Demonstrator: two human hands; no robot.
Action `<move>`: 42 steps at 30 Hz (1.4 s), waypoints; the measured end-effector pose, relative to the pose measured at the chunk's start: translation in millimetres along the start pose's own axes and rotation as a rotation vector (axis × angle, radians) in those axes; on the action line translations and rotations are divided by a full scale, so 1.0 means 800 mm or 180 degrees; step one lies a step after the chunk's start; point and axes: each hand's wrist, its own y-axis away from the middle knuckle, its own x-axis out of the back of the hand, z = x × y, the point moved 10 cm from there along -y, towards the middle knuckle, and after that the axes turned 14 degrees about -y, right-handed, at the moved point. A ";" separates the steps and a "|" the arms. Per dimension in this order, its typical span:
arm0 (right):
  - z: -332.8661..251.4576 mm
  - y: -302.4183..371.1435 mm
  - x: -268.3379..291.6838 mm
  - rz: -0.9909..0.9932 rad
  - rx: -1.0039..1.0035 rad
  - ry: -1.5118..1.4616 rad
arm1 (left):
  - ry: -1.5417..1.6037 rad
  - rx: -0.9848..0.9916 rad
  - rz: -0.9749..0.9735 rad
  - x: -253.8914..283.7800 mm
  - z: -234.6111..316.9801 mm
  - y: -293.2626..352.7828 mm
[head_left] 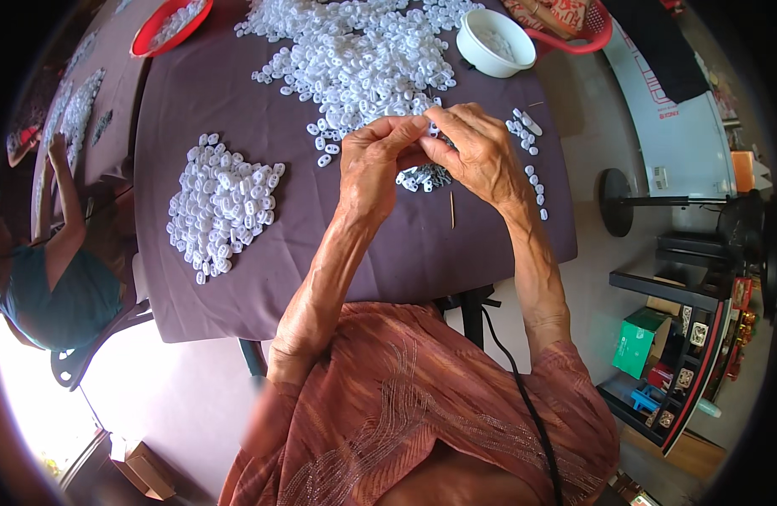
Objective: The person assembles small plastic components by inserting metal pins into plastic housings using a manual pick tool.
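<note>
My left hand [376, 160] and my right hand [477, 156] meet above the middle of the table, thumbs and fingertips pinched together. What they hold is too small and covered to make out; a bit of white shows between the fingertips. Behind them spreads a large heap of small white oval plastic pieces [354, 63] with dark holes. Just below my hands lies a small pile of grey metal bits [424, 177], partly hidden, with a few white pieces beside it. A thin wooden stick [452, 209] rests close by.
A second pile of white pieces [222, 202] lies on the left, and a loose row [536, 190] on the right. A white bowl [495, 44] and red basket [586, 29] stand far right, a red bowl [173, 25] far left. Another person [59, 270] sits at the left table.
</note>
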 end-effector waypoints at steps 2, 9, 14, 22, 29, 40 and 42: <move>0.001 0.001 0.000 -0.0023 0.0016 -0.0047 | 0.0040 0.0062 -0.0054 0.000 -0.002 -0.002; 0.005 0.007 -0.004 -0.0130 0.0101 -0.0078 | -0.0093 0.0214 -0.0040 0.000 -0.010 -0.002; 0.006 0.009 -0.002 -0.0103 0.0173 -0.0098 | -0.0063 0.0226 -0.0038 -0.001 -0.014 -0.004; 0.013 0.010 -0.004 -0.0204 0.0249 -0.0166 | -0.0073 0.0302 -0.0120 -0.004 -0.020 -0.005; 0.004 0.007 0.013 0.0259 0.0188 -0.0061 | 0.0195 0.0371 -0.0342 -0.011 -0.012 -0.002; 0.006 0.009 0.031 0.0456 -0.0383 -0.0612 | 0.0286 0.0244 -0.0501 -0.013 0.003 0.003; 0.004 0.008 0.031 0.0480 -0.0413 -0.0639 | 0.0271 0.0224 -0.0523 -0.014 0.004 0.003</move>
